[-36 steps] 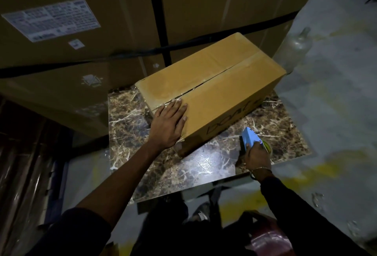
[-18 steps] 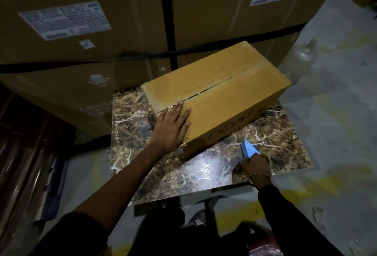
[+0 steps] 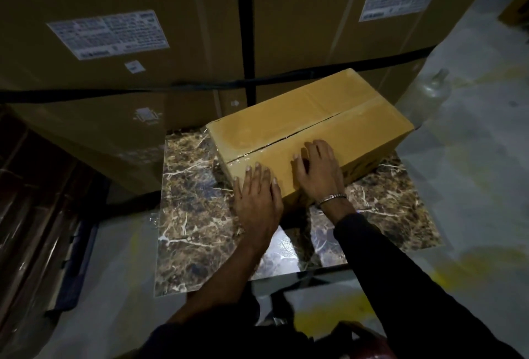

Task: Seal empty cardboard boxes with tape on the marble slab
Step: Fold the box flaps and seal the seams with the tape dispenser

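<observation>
A brown cardboard box (image 3: 315,118) lies on the dark marble slab (image 3: 194,215), its two top flaps closed along a centre seam with shiny clear tape over it. My left hand (image 3: 257,195) rests flat with straight fingers against the box's near left corner. My right hand (image 3: 317,172) lies on the near top edge of the box, fingers bent over it; a metal bracelet sits on that wrist. The blue tape dispenser is out of view.
Large strapped cartons (image 3: 143,44) with white labels stand right behind the slab. A clear bottle (image 3: 435,89) stands on the grey floor at right. Dark wooden boards (image 3: 34,187) lie at left. Yellow paint marks the floor near my feet.
My right hand, which held the blue tape dispenser low on the slab, now lies on the box without it. My left hand slid down to the box's near corner.
</observation>
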### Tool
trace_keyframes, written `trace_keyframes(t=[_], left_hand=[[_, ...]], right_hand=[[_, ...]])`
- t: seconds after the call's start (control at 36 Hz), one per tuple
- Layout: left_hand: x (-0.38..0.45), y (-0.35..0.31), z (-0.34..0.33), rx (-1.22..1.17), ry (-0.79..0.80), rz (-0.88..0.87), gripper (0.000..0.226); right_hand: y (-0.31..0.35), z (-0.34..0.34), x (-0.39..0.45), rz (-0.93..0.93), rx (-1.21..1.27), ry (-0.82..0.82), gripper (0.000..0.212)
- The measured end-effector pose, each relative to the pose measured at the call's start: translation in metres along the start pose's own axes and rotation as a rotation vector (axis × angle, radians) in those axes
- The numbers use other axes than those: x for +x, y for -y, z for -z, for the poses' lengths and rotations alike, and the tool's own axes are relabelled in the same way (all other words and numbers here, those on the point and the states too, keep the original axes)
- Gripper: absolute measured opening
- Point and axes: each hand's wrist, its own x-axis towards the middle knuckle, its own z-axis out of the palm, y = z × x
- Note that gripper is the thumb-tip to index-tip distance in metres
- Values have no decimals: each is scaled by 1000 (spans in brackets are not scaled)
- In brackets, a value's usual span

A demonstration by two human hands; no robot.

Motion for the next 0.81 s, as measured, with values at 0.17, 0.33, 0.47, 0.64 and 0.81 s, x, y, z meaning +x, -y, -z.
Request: trace_keyframes(t=[0.17, 0.33, 0.47, 0.64, 0.81], left_hand=[[-12, 37, -16, -114, -120, -270, 33], [-36, 24, 7, -496, 23, 84, 78], [-61, 15, 24, -609, 165, 338, 76], [-26, 2, 40, -662, 26, 486, 71], [5, -3, 18, -668, 105, 644, 67]], right_hand=[[-9, -21, -19, -8, -103, 80, 57], [-8, -21, -19, -22, -101, 93, 57], [-9, -24, -17, -32, -98, 87, 56], [-8, -23, -18, -42, -94, 72, 55], [-9, -24, -19, -44, -84, 58, 55]])
